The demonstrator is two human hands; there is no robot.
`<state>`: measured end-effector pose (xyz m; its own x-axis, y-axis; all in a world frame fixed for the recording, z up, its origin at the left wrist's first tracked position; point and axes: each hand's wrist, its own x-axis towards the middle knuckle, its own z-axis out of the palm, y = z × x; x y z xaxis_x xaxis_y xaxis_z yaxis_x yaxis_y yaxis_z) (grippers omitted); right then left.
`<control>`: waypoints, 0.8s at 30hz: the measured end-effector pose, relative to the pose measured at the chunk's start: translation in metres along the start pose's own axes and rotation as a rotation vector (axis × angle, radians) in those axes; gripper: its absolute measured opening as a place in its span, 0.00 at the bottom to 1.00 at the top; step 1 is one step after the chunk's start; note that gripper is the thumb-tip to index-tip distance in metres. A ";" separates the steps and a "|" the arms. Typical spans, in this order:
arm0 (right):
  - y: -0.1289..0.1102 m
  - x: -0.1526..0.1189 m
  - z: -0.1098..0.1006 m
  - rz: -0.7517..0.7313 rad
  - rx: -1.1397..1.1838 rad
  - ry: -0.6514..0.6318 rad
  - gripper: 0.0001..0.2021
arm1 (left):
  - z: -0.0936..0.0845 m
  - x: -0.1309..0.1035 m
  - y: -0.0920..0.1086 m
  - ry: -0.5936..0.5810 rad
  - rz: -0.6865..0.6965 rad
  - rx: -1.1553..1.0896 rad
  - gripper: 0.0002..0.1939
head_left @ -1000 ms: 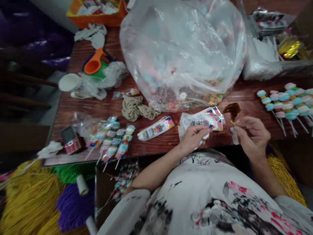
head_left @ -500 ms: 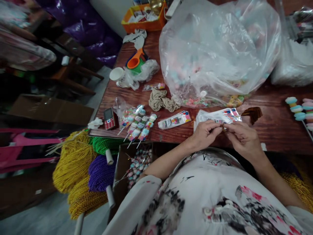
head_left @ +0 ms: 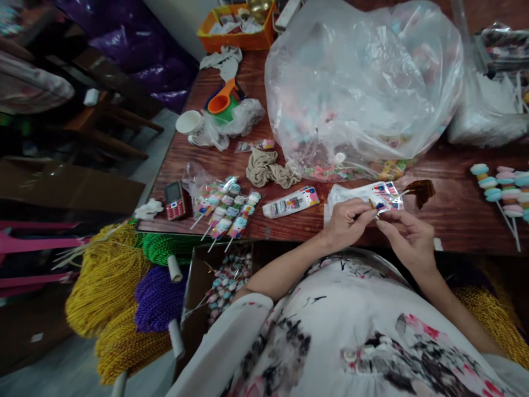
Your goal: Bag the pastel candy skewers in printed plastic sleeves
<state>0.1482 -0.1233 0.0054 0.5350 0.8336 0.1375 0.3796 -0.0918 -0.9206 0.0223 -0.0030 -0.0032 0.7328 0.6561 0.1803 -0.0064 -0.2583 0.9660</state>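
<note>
My left hand [head_left: 349,221] is closed, thumb and forefinger pinching a small gold strip [head_left: 371,203]. Close against it, my right hand [head_left: 411,234] has its thumb and forefinger brought together at a tiny pale bit between the hands, too small to name. Just beyond the fingertips lies a stack of printed clear bags [head_left: 386,193], partly covered by my left hand. A fan of shiny brown-gold strips [head_left: 420,193] rests on the table to the right of it.
A large clear bag of pastel pieces [head_left: 363,94] fills the back. Left are wrapped candy-like skewers [head_left: 231,209], a mobile phone [head_left: 174,199] and a beige cloth scrunchie [head_left: 264,168]. Unwrapped skewers [head_left: 491,187] lie right. Cord bundles [head_left: 107,281] and a cardboard box [head_left: 192,292] sit below the table edge.
The view has shifted slightly to the right. My fingertips have moved a little apart, and the right hand's fingers have spread somewhat. The gold strip now shows above the left fingers.
</note>
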 end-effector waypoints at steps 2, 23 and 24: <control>-0.001 0.004 0.002 0.116 0.149 -0.011 0.07 | 0.002 0.000 0.000 -0.029 0.066 0.134 0.17; 0.011 0.048 -0.022 0.096 0.335 -0.547 0.13 | -0.007 0.010 0.018 -0.235 0.270 0.365 0.18; 0.007 0.049 -0.026 -0.033 0.241 -0.563 0.13 | -0.008 0.011 0.022 -0.280 0.152 0.236 0.18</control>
<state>0.1965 -0.0975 0.0155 0.0200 0.9997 0.0132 0.1724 0.0095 -0.9850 0.0242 0.0043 0.0211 0.8929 0.3874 0.2294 0.0033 -0.5151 0.8571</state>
